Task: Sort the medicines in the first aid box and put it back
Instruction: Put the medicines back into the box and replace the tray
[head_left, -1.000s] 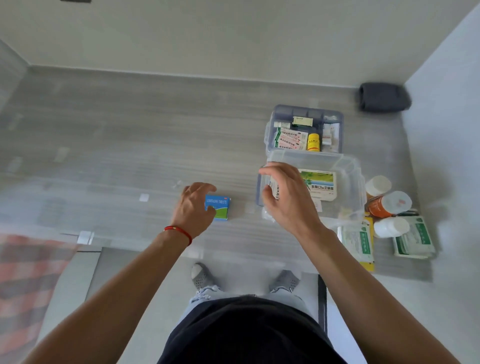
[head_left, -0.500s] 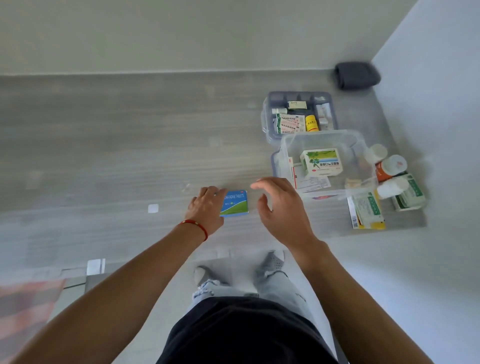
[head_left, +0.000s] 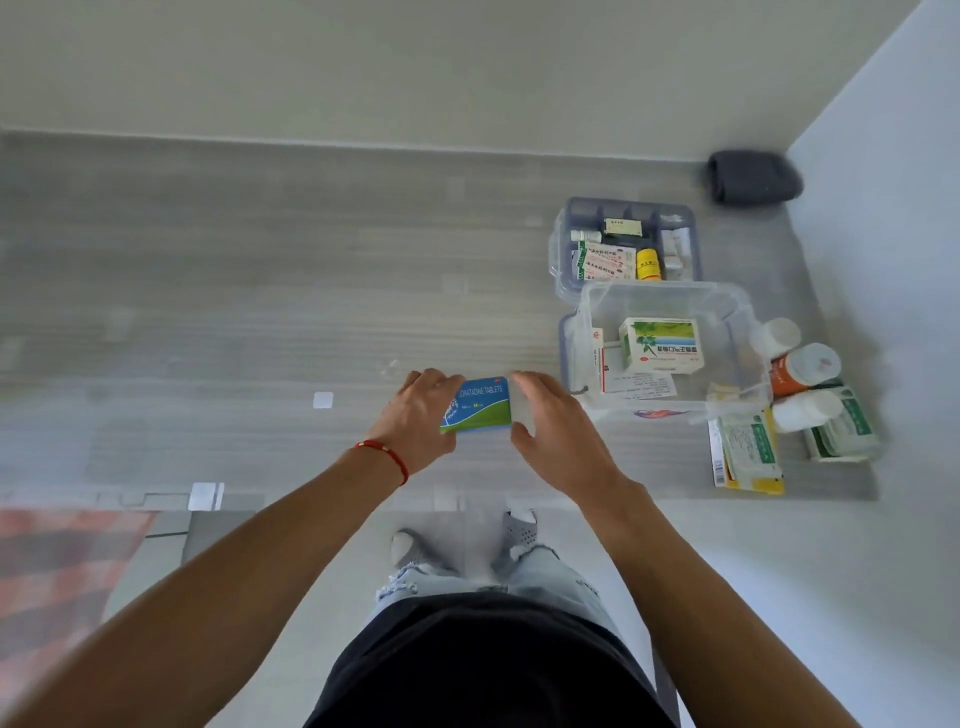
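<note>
I stand at the near edge of the grey counter (head_left: 260, 291). Toward its right end sits the clear first aid box (head_left: 670, 304), holding a green-and-white carton (head_left: 662, 345) and a leaflet. Behind it, nearer the back edge, is the compartment tray (head_left: 563, 249) with a yellow bottle (head_left: 649, 264). At the right edge lie white-capped bottles (head_left: 802, 371) and green-printed sachets (head_left: 750, 449). A dark pouch (head_left: 753, 176) occupies the back right corner. My left hand (head_left: 421, 421) grips the blue tablet box (head_left: 480, 405) by its left end, near the front edge. My right hand (head_left: 558, 431) is spread, fingers at the box's right end.
</note>
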